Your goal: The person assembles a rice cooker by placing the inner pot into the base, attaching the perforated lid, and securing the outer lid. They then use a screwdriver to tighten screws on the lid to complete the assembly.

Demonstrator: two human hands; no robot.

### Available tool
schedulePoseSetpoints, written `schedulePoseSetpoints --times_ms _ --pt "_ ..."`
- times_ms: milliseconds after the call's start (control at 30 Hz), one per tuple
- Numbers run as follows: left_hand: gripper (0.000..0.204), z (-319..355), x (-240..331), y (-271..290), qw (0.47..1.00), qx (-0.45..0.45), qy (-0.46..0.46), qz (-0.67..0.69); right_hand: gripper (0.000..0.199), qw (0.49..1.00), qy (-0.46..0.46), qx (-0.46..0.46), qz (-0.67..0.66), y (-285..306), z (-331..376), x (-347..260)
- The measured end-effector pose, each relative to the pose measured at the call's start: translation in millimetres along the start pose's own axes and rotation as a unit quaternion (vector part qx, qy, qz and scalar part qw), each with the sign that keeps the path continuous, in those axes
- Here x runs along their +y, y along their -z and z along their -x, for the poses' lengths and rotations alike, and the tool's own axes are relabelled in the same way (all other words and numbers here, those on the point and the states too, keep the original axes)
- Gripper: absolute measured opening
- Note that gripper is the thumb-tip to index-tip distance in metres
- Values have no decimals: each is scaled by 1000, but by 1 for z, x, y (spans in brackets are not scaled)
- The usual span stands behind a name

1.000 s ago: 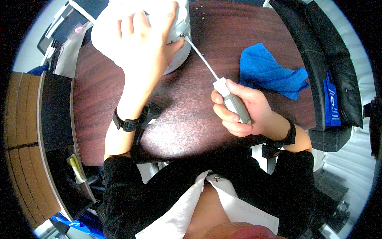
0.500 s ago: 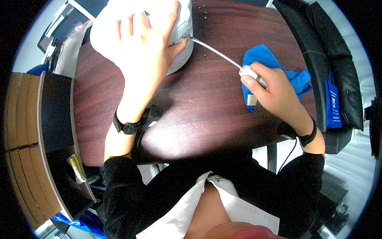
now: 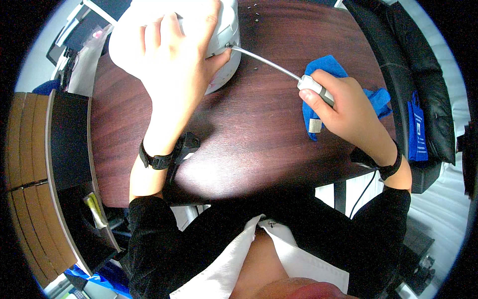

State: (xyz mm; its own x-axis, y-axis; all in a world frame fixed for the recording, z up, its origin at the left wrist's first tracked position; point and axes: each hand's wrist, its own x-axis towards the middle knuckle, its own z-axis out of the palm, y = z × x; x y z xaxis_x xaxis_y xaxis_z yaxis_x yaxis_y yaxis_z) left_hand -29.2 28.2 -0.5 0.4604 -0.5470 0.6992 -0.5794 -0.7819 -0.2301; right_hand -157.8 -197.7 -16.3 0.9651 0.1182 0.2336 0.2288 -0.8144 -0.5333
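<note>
A rounded white appliance (image 3: 130, 47) stands at the far left of the table, cut off by the upper edge. My left hand (image 3: 179, 60) rests on top of it, fingers spread, thumb down along its near right side. My right hand (image 3: 343, 104) is closed round the pale grey handle of a long-shafted screwdriver (image 3: 271, 63). Its tip meets a small recess in the appliance's side, right by my left thumb; whether a screw sits inside is too small to tell. Under my right hand lies a crumpled blue cloth (image 3: 326, 65) with a pale label.
Small screws or bits (image 3: 256, 14) lie on the dark wooden table (image 3: 269, 129), right of the appliance. A black couch (image 3: 433, 99) with a blue bag (image 3: 417, 127) borders the right side. Dark shelving (image 3: 72, 139) stands on the left.
My left hand and the appliance have shifted slightly left. The screwdriver and my right hand have moved slightly left too, with the tip still at the recess.
</note>
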Motion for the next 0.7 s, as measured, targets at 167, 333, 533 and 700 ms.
schedulePoseSetpoints --times_ms 167,333,533,700 --pt "91 -2 4 4 999 11 9 43 27 1000 -2 -4 -3 2 0 -1" --pt "90 -2 4 4 999 6 15 34 28 999 5 -2 32 8 -3 -3" --pt "89 -1 4 3 999 8 19 33 31 992 -5 -72 -103 -2 -8 15" --pt "89 -1 7 1 999 23 20 25 37 825 -199 -226 -479 -29 3 17"
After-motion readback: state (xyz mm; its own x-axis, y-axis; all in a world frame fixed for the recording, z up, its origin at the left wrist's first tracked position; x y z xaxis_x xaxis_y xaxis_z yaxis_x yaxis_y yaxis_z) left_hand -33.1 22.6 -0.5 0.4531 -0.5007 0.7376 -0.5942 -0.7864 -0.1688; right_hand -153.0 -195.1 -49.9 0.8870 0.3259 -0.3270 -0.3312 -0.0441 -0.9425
